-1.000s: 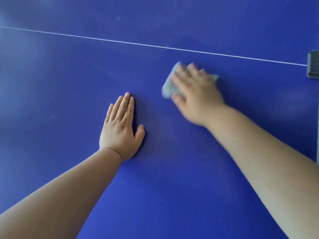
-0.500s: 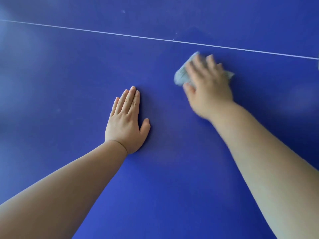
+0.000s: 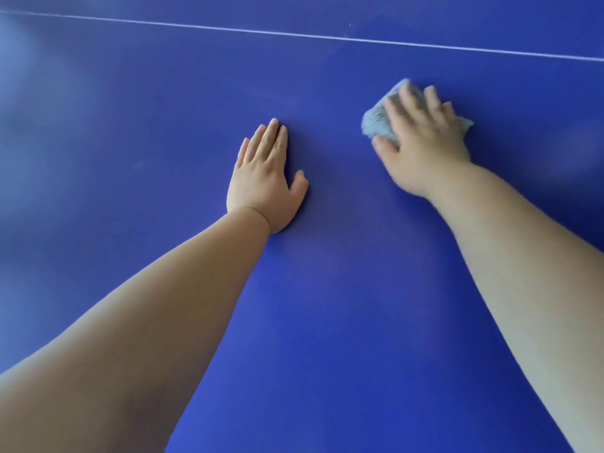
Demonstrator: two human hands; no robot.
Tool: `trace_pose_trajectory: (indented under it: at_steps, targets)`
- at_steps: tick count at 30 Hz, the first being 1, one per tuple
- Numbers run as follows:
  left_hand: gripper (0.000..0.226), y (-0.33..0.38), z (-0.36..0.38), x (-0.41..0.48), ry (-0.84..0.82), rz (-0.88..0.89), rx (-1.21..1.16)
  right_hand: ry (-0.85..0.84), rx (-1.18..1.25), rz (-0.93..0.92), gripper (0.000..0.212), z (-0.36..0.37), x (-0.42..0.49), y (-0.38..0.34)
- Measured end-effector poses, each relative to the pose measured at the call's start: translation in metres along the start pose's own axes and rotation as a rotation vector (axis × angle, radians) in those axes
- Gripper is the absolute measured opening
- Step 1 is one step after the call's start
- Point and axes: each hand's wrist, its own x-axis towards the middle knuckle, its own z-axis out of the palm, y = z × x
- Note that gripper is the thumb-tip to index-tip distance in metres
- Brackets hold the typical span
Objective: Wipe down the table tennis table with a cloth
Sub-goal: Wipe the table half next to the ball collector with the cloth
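Observation:
The blue table tennis table [image 3: 330, 322] fills the whole view. A small grey-blue cloth [image 3: 376, 120] lies bunched on it at the upper right. My right hand [image 3: 423, 147] presses flat on the cloth with straight, spread fingers and covers most of it; the cloth shows past the fingertips, at the left and at the right edge. This hand is blurred. My left hand [image 3: 264, 179] rests palm down on the bare table to the left of the cloth, fingers together and straight, holding nothing.
A thin white line [image 3: 294, 34] crosses the table beyond both hands, running slightly down to the right. Pale reflections lie on the surface at the far left. Both forearms reach in from the bottom edge.
My right hand has slid the cloth to the right across the table, away from the left hand. The left hand has stayed flat in its place.

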Motion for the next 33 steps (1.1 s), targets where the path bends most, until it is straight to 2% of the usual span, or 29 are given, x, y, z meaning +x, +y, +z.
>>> trace_pose_trajectory:
  at_steps: [3, 6, 8, 10, 14, 15, 16, 18, 23, 25, 27, 29, 31, 33]
  targets:
    - [0.072, 0.001, -0.003, -0.015, 0.01, -0.058, -0.046, -0.001, 0.027, -0.302, 0.065, 0.014, -0.063, -0.053]
    - [0.068, 0.002, -0.002, -0.068, 0.004, -0.119, -0.124, -0.056, 0.045, -0.562, 0.06, 0.03, -0.15, -0.073]
    - [0.07, -0.002, -0.001, -0.122, -0.022, -0.129, -0.142, -0.072, 0.066, -0.627, 0.057, 0.03, -0.175, -0.062]
    - [0.074, -0.005, 0.003, -0.176, -0.06, -0.11, -0.109, -0.034, 0.05, -0.474, 0.057, 0.022, -0.162, -0.038]
    - [0.079, -0.007, 0.013, -0.233, -0.094, -0.125, -0.012, 0.055, 0.051, 0.177, 0.057, -0.004, -0.101, 0.016]
    - [0.08, -0.007, 0.015, -0.233, -0.091, -0.132, 0.006, 0.059, 0.061, 0.255, 0.059, -0.007, -0.094, 0.017]
    - [0.081, -0.008, 0.015, -0.232, -0.092, -0.133, 0.024, 0.068, 0.047, 0.251, 0.058, -0.007, -0.094, 0.01]
    - [0.082, -0.008, 0.016, -0.228, -0.101, -0.125, 0.043, 0.06, 0.013, 0.073, 0.057, 0.003, -0.114, -0.016]
    - [0.082, -0.007, 0.016, -0.229, -0.098, -0.118, 0.018, -0.085, 0.084, -0.572, 0.059, 0.046, -0.247, -0.09]
    - [0.082, -0.008, 0.015, -0.228, -0.086, -0.115, 0.008, -0.096, 0.062, -0.702, 0.059, 0.047, -0.255, -0.088]
    - [0.082, -0.008, 0.017, -0.228, -0.083, -0.114, 0.011, -0.018, 0.061, -0.552, 0.063, 0.041, -0.22, -0.068]
    - [0.082, -0.009, 0.018, -0.229, -0.078, -0.112, 0.019, 0.056, 0.053, -0.215, 0.065, 0.027, -0.17, -0.04]
    - [0.081, -0.009, 0.019, -0.229, -0.073, -0.11, 0.023, 0.052, 0.043, 0.068, 0.067, 0.012, -0.125, -0.019]
    - [0.081, -0.009, 0.019, -0.228, -0.074, -0.108, 0.024, 0.048, 0.067, 0.153, 0.066, 0.008, -0.105, -0.033]
